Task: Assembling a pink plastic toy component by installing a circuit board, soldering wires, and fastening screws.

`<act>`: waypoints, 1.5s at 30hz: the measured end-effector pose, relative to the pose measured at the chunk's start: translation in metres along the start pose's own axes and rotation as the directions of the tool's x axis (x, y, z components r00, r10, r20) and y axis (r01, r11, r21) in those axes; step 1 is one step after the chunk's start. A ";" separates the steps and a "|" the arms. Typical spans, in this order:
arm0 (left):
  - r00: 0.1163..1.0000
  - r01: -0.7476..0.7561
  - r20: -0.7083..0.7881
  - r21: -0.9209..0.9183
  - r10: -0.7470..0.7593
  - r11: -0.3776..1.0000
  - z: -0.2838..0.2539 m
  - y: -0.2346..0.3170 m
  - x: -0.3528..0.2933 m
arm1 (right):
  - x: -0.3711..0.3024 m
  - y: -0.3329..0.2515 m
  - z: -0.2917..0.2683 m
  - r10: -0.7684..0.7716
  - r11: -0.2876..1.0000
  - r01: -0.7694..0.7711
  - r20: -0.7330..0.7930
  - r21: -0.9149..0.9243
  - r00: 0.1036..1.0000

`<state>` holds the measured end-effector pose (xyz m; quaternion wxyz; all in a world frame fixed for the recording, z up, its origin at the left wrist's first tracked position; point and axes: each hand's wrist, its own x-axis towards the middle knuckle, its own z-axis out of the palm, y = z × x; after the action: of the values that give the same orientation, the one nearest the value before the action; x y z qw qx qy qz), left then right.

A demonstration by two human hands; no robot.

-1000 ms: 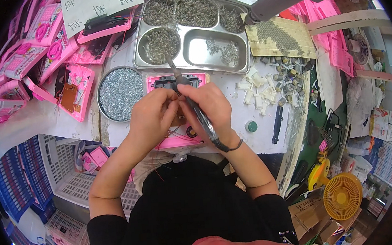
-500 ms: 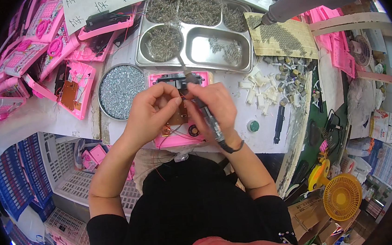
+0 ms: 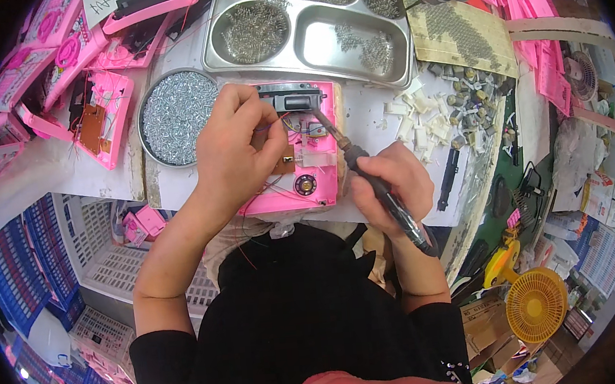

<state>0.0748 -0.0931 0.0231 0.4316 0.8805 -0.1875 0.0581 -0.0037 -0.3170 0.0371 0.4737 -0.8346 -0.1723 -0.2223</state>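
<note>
1. Where the white worktop [image 3: 368, 110] comes nearest the person, an open pink rectangular plastic housing [image 3: 330, 186] lies with its inside facing up, a round black speaker [image 3: 305, 185] and a flat brown circuit board [image 3: 288, 161] in its near half.
2. Over the housing's left side is the bare left hand [image 3: 236, 150], thumb and fingers drawn together in a pinch — whether a thin wire is caught between them, I cannot tell.
3. To the right, the bare right hand [image 3: 402, 184] is wrapped around a slim, black-handled soldering iron [image 3: 355, 156] that slants up to the left.
4. The iron's thin metal tip ends near the right end of a long black plastic part [image 3: 294, 102] at the housing's far side; contact is too small to make out.
5. Left of the housing stands a round metal dish [image 3: 142, 129] full of small silvery pieces; to the right lie loose white plastic pieces [image 3: 418, 120].
6. Beyond, a shiny steel compartment tray [image 3: 320, 44] holds fine wiry metal pieces — and right of it a yellowish sheet [image 3: 432, 27] bears small grey pieces.
</note>
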 end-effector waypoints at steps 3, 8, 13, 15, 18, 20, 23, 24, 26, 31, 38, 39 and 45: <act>1.000 0.006 0.004 0.016 -0.006 1.000 0.001 0.000 0.000 | 0.000 0.002 0.006 -0.051 0.999 0.051 -0.002 0.018 0.999; 1.000 -0.002 -0.012 0.031 0.002 1.000 0.002 -0.002 -0.001 | 0.004 0.006 0.012 -0.111 0.994 0.111 0.006 0.008 0.994; 1.000 -0.015 -0.023 0.038 0.016 0.999 0.003 -0.002 -0.001 | 0.001 0.004 0.011 -0.087 0.996 0.087 0.048 -0.012 0.995; 1.000 0.000 -0.021 0.042 0.001 0.999 0.003 -0.001 -0.001 | 0.001 0.005 0.013 -0.090 0.996 0.090 0.044 -0.015 0.995; 0.999 -0.023 -0.029 0.048 0.025 0.999 0.003 -0.003 -0.001 | 0.003 0.005 0.013 -0.092 0.996 0.093 0.053 -0.013 0.994; 1.000 0.000 -0.026 0.031 0.000 1.000 0.004 -0.001 -0.001 | 0.002 0.005 0.014 -0.089 0.996 0.090 0.046 -0.019 0.995; 1.000 -0.001 -0.031 0.031 0.002 1.000 0.004 -0.001 -0.001 | 0.003 0.005 0.013 -0.095 0.995 0.097 0.059 -0.037 0.994; 0.999 -0.008 -0.034 0.035 0.009 0.999 0.004 -0.002 -0.001 | 0.003 0.005 0.013 -0.099 0.994 0.102 0.067 -0.046 0.993; 0.999 -0.013 -0.037 0.044 0.015 0.999 0.004 -0.002 -0.001 | 0.005 0.006 0.013 -0.129 0.989 0.134 0.081 -0.057 0.988; 0.999 -0.014 -0.051 0.037 0.016 0.999 0.004 -0.002 -0.001 | 0.006 0.008 0.010 -0.155 0.987 0.158 0.083 -0.035 0.984; 0.996 -0.047 -0.072 0.049 0.050 0.998 0.005 -0.002 -0.001 | 0.007 0.010 0.008 -0.113 0.993 0.114 0.074 -0.010 0.991; 0.995 -0.054 -0.076 0.051 0.058 0.997 0.006 -0.003 -0.001 | 0.007 0.011 0.008 -0.112 0.994 0.113 0.075 -0.013 0.991; 0.997 -0.033 -0.071 0.046 0.036 0.998 0.006 -0.003 -0.002 | 0.009 0.011 0.008 -0.099 0.995 0.100 0.084 -0.013 0.992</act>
<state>0.0738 -0.0955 0.0165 0.4171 0.8839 -0.1858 0.1011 0.0109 -0.3146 0.0297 0.4472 -0.8376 -0.2312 -0.2122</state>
